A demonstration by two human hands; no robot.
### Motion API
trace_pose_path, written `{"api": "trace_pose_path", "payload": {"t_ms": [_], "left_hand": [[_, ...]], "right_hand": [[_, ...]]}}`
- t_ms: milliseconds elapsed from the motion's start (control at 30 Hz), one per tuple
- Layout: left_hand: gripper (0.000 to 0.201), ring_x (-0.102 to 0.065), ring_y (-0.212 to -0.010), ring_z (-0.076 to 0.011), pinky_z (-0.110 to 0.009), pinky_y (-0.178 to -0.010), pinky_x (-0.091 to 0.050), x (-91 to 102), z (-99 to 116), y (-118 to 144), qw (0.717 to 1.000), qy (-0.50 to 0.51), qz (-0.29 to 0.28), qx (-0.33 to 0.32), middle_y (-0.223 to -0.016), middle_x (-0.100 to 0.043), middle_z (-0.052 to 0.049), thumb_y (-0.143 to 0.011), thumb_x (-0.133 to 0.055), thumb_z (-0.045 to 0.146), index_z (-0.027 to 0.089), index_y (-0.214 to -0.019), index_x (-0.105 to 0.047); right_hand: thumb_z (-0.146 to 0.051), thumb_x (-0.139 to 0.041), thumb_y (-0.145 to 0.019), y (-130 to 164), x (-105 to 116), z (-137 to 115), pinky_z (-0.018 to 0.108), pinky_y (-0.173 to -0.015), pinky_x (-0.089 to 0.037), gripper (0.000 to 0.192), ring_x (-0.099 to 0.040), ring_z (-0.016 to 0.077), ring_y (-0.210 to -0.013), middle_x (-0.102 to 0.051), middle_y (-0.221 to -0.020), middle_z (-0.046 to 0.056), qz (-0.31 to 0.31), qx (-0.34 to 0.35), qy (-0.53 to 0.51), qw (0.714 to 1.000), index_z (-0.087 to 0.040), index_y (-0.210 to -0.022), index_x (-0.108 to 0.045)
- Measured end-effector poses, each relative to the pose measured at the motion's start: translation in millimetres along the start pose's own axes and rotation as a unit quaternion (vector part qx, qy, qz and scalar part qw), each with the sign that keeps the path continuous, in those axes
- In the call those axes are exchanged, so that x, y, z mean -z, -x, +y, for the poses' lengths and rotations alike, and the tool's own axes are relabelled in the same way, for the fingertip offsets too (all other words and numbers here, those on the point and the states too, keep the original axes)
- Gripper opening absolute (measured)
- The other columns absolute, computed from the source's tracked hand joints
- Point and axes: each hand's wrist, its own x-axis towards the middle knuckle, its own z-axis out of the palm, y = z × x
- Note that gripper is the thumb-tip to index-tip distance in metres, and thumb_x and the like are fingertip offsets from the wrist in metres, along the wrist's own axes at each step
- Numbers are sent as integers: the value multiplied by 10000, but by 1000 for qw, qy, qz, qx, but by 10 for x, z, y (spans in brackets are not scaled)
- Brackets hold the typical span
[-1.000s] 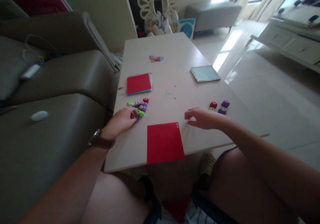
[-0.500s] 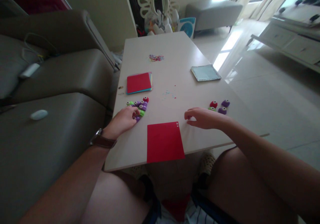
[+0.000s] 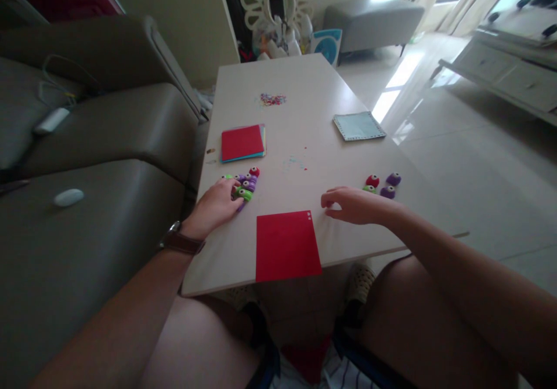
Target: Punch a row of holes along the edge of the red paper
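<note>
The small punches (image 3: 243, 185) in the left cluster lie packed against one another, so a careless pinch could, I judge, knock neighbours across the worktop (image 3: 304, 122) or off its left edge towards the sofa (image 3: 108, 203); a sweep of either forearm could also drag the red sheet (image 3: 287, 246), which already overhangs the near edge; the loose paper bits (image 3: 293, 162) would scatter at a brush. The left hand (image 3: 215, 206) rests on the near side of that cluster, fingers curled over the nearest purple and green pieces; whether it actually grips one I cannot tell. The right hand (image 3: 354, 205) lies on the worktop, loosely curled and holding nothing, just near-left of a second group of punches (image 3: 382, 185). A stack of coloured paper (image 3: 242, 143) lies beyond the left cluster; a pale blue sheet (image 3: 359, 126) lies far right.
</note>
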Motion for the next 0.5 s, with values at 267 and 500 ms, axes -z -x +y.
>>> {"api": "trace_pose_path", "payload": {"t_ms": [267,500], "left_hand": [[172,-672,-915,-294,-432,-829,-533,-23,21,-27,995,-98,-25,-22,-1070,-700,-143,-875,-652,249,164,-1022,-681],[182,-661,-961,-297,-439,-867,-527,-48,6,-33,994,-103,-19,-32,-1115,-675,-152,-877,-663,224,155,-1046,-659]], "right_hand": [[-202,-618,-936,-10,-21,1,362,-848,-487,93,-683,272,-959,-745,-1002,95,-1,1,8,1000,-199,-979,-701],[-213,-621,-932,-10,-32,20,387,-877,-495,114,-689,291,-975,-750,-1023,96,1,5,-1,1000,-210,-996,-715]]}}
